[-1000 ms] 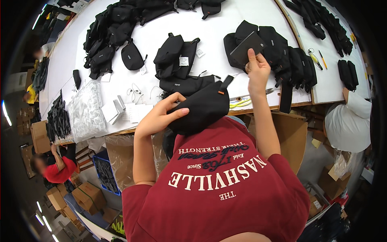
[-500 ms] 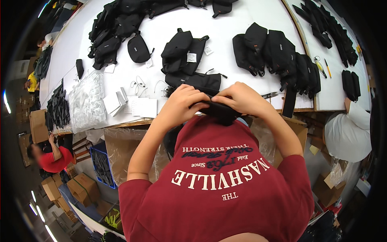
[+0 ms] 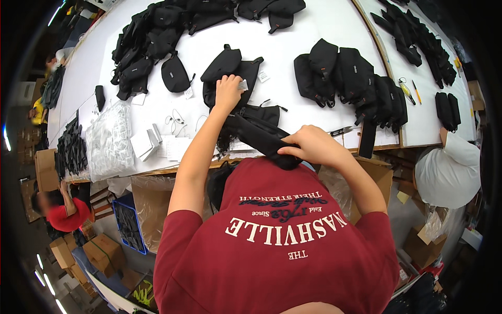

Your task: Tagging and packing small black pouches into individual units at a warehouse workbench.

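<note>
Black pouch (image 3: 266,140) gripped in right hand (image 3: 315,145), seemingly mid-handling; left hand (image 3: 228,94) on pouch stack (image 3: 222,64), grip unclear; heap (image 3: 158,44) likely pending.

On table (image 3: 290,68): pouch pile (image 3: 221,65) between pouch heap (image 3: 162,46), left, and pouch cluster (image 3: 357,73), right; card stack (image 3: 142,144) right of plastic bag (image 3: 110,146).

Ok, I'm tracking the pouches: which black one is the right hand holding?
The pouch slanting across the near edge of the table: the right hand grips its near end, while other pouches lie farther back.
</note>
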{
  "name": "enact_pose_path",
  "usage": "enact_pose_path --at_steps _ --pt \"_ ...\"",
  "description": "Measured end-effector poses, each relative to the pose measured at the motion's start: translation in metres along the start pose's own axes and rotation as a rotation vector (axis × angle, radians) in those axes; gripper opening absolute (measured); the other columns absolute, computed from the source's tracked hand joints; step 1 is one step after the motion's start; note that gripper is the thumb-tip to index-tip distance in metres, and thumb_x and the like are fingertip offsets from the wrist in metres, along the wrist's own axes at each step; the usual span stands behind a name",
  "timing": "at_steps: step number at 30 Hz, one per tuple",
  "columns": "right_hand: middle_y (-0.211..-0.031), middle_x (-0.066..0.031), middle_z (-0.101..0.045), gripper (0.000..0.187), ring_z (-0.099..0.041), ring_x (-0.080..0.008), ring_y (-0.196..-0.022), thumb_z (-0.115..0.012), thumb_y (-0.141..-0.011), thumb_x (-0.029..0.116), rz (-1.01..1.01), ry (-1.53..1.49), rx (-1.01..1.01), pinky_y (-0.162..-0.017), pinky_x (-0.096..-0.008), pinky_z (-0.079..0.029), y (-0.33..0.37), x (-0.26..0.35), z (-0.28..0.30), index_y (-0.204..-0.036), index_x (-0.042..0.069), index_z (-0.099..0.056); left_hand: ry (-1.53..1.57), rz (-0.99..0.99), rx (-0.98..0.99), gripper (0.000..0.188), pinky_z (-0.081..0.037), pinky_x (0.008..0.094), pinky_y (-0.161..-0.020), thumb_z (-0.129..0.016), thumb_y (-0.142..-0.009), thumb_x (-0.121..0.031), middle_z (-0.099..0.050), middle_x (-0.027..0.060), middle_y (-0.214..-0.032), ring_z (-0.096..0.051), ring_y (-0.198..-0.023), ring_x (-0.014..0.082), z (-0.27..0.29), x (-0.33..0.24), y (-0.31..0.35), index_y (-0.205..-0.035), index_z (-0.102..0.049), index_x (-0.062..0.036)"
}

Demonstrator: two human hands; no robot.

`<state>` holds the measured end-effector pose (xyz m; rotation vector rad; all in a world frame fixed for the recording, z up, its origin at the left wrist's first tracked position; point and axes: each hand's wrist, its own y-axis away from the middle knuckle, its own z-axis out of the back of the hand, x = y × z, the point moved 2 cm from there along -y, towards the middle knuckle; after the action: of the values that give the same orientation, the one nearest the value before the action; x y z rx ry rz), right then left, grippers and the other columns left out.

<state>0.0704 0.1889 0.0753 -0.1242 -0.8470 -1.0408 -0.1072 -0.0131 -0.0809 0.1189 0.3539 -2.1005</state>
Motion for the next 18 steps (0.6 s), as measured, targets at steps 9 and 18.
enact_pose_path --at_steps 9,18 --pt "-0.055 -0.0129 -0.057 0.030 -0.058 -0.0299 -0.051 -0.063 -0.084 0.033 0.091 0.387 -0.332 -0.051 -0.0380 -0.044 0.009 0.006 0.016 -0.102 0.010 -0.069 0.938 -0.111 0.030 0.019 -0.042 0.0307 -0.086 -0.070 -0.079 -0.014 -0.066 0.0058 -0.091 -0.057 -0.094 0.0180 0.143 -0.081 0.033 -0.095 -0.067 -0.0047" --pt "-0.051 -0.0092 -0.054 0.033 -0.053 -0.0257 -0.046 -0.065 -0.082 0.028 0.207 0.447 -0.397 -0.046 -0.0354 -0.039 0.009 0.034 0.027 -0.109 0.009 -0.066 1.577 0.468 -0.005 0.046 -0.042 0.0259 -0.089 -0.072 -0.081 -0.014 -0.057 0.0055 -0.114 -0.053 -0.102 0.0115 0.118 -0.066 0.093 -0.120 -0.050 -0.0038"
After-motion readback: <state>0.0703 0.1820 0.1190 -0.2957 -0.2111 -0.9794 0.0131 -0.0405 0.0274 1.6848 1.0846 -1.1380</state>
